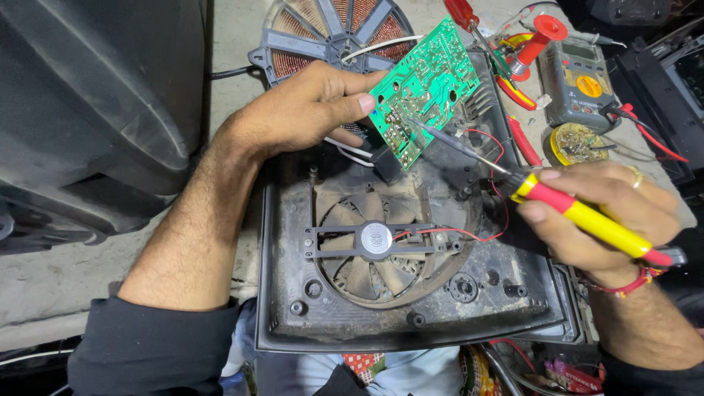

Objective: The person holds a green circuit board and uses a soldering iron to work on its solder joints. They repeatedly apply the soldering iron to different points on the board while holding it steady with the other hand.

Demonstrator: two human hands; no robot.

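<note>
My left hand (304, 110) pinches the left edge of a green circuit board (425, 88), holding it tilted above a black plastic appliance base (293, 293). My right hand (594, 213) grips a soldering iron (579, 213) with a yellow and red handle. Its thin metal tip touches the lower part of the board. In the middle of the base sits a dusty cooling fan (375, 242) with red wires running off to the right. White wires trail from under the board.
A round copper induction coil (330, 33) lies behind the board. A multimeter (583, 81), red-handled tools (532, 48) and a round tin of solder paste (576, 143) sit at the upper right. A large dark casing (95, 110) fills the left side.
</note>
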